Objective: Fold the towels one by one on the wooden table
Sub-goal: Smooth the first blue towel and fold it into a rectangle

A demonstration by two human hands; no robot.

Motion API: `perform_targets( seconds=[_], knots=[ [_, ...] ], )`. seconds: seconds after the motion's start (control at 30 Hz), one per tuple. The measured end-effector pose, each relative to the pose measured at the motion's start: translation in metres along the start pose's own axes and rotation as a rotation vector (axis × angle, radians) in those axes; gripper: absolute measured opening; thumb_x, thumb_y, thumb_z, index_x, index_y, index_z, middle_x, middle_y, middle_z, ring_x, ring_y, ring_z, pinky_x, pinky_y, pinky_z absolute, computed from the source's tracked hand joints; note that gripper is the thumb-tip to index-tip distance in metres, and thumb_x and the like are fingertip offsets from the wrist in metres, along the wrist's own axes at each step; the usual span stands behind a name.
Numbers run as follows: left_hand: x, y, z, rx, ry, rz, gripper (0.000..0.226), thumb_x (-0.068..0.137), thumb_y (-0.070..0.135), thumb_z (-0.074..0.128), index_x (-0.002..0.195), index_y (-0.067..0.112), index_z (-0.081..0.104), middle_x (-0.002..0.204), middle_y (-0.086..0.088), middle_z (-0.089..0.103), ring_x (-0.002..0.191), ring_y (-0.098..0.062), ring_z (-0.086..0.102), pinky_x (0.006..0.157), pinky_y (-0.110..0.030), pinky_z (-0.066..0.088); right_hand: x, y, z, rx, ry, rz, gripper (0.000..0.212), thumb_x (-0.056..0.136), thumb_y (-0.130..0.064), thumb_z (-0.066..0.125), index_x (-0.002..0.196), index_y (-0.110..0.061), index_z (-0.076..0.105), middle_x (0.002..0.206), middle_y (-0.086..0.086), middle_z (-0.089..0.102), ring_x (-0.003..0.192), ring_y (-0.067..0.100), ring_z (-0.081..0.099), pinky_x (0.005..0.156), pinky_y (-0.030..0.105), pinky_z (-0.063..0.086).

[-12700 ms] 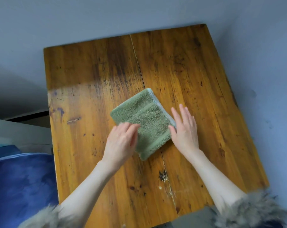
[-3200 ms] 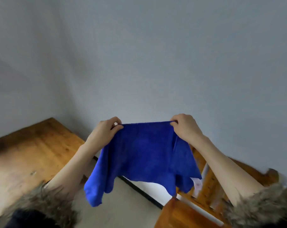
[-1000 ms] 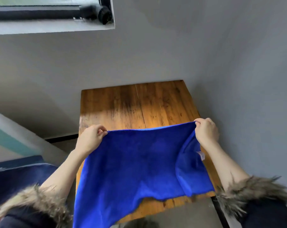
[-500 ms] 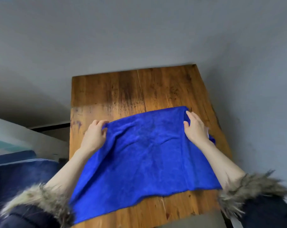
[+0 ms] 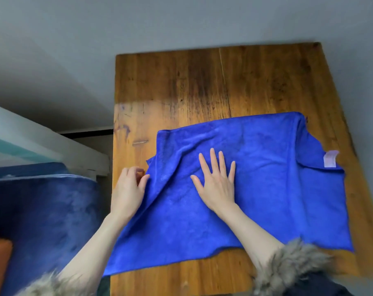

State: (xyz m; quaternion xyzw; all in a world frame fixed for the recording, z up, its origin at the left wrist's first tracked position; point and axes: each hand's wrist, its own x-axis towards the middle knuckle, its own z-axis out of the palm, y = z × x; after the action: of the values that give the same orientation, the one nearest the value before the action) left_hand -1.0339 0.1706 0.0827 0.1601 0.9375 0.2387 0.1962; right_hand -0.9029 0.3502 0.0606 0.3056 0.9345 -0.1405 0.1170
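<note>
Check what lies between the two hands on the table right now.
In the head view, only a rumpled, raised fold of the blue towel lies between the left hand, at its left edge, and the right hand, pressed flat on it.
</note>
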Motion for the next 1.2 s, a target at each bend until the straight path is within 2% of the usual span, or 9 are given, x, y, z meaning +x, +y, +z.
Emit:
perform_targets(
  seconds=[0.23, 0.37, 0.47, 0.6, 0.67, 0.77, 0.93, 1.03, 1.2],
  knots=[
    [0.047, 0.005, 0.007, -0.044, 0.089, 0.159, 0.015, 0.089, 0.014, 0.057, 0.103, 0.01, 0.062, 0.099, -0.008, 0.055, 0.098, -0.026, 0.046, 0.082, -0.024, 0.034, 0.002, -0.004, 0.025, -0.117, 0.148, 0.056, 0.063, 0.09, -0.054, 0.025, 0.145, -0.024, 0.028, 0.155, 0.007, 0.02, 0.143, 0.029, 0.015, 0.111, 0.058, 0.008],
    [0.051, 0.005, 0.006, 0.021, 0.036, 0.199, 0.009, 0.089, 0.018, 0.059, 0.087, 0.009, 0.062, 0.091, -0.002, 0.049, 0.092, -0.024, 0.042, 0.08, -0.036, 0.039, 0.002, -0.005, 0.027, -0.116, 0.166, 0.061, 0.063, 0.09, -0.054, 0.025, 0.146, -0.024, 0.026, 0.155, 0.007, 0.019, 0.143, 0.028, 0.015, 0.112, 0.058, 0.008],
    [0.055, -0.001, -0.003, 0.099, 0.033, 0.273, 0.01, 0.09, 0.011, 0.054, 0.081, 0.007, 0.056, 0.088, -0.009, 0.05, 0.089, -0.031, 0.043, 0.077, -0.045, 0.04, 0.002, -0.004, 0.028, -0.108, 0.182, 0.065, 0.063, 0.089, -0.053, 0.027, 0.145, -0.025, 0.026, 0.155, 0.006, 0.02, 0.142, 0.028, 0.016, 0.112, 0.058, 0.009],
    [0.095, -0.019, -0.048, -0.013, 0.22, 0.054, 0.005, 0.092, 0.008, 0.047, 0.088, 0.009, 0.05, 0.09, -0.02, 0.057, 0.086, -0.033, 0.048, 0.073, -0.038, 0.036, 0.003, -0.006, 0.027, -0.099, 0.184, 0.071, 0.063, 0.089, -0.053, 0.027, 0.146, -0.026, 0.024, 0.155, 0.006, 0.019, 0.142, 0.028, 0.016, 0.112, 0.058, 0.01],
    [0.118, -0.026, -0.07, -0.039, 0.326, -0.04, 0.01, 0.092, 0.007, 0.046, 0.097, 0.005, 0.054, 0.098, -0.021, 0.06, 0.093, -0.036, 0.052, 0.078, -0.036, 0.035, 0.003, -0.006, 0.026, -0.098, 0.183, 0.073, 0.063, 0.089, -0.053, 0.026, 0.146, -0.026, 0.021, 0.155, 0.005, 0.019, 0.143, 0.028, 0.015, 0.112, 0.058, 0.009],
    [0.132, -0.019, -0.075, 0.055, 0.388, 0.038, 0.024, 0.091, 0.006, 0.046, 0.114, 0.003, 0.054, 0.114, -0.021, 0.056, 0.106, -0.038, 0.047, 0.089, -0.042, 0.036, 0.003, -0.006, 0.026, -0.098, 0.182, 0.08, 0.063, 0.089, -0.053, 0.025, 0.146, -0.027, 0.018, 0.156, 0.005, 0.017, 0.143, 0.027, 0.014, 0.112, 0.058, 0.01],
    [0.087, -0.009, -0.021, 0.18, 0.262, 0.277, 0.039, 0.091, 0.017, 0.045, 0.128, 0.006, 0.049, 0.136, -0.02, 0.044, 0.125, -0.037, 0.039, 0.099, -0.052, 0.036, 0.003, -0.005, 0.027, -0.103, 0.194, 0.077, 0.063, 0.089, -0.053, 0.026, 0.145, -0.026, 0.021, 0.155, 0.005, 0.019, 0.142, 0.028, 0.015, 0.112, 0.058, 0.009],
    [0.057, -0.018, 0.011, 0.328, 0.058, 0.263, 0.055, 0.092, 0.04, 0.031, 0.141, 0.017, 0.037, 0.152, -0.014, 0.026, 0.141, -0.032, 0.018, 0.112, -0.054, 0.016, 0.002, -0.004, 0.028, -0.111, 0.2, 0.076, 0.063, 0.089, -0.053, 0.027, 0.145, -0.026, 0.023, 0.155, 0.005, 0.02, 0.142, 0.028, 0.016, 0.112, 0.058, 0.01],
    [0.068, -0.023, 0.012, 0.41, 0.03, 0.245, 0.058, 0.093, 0.046, 0.021, 0.147, 0.026, 0.025, 0.157, -0.005, 0.012, 0.145, -0.024, 0.002, 0.113, -0.057, 0.004, 0.003, -0.004, 0.029, -0.122, 0.209, 0.072, 0.062, 0.089, -0.053, 0.027, 0.146, -0.026, 0.022, 0.155, 0.006, 0.019, 0.143, 0.028, 0.015, 0.112, 0.058, 0.009]
  ],
)
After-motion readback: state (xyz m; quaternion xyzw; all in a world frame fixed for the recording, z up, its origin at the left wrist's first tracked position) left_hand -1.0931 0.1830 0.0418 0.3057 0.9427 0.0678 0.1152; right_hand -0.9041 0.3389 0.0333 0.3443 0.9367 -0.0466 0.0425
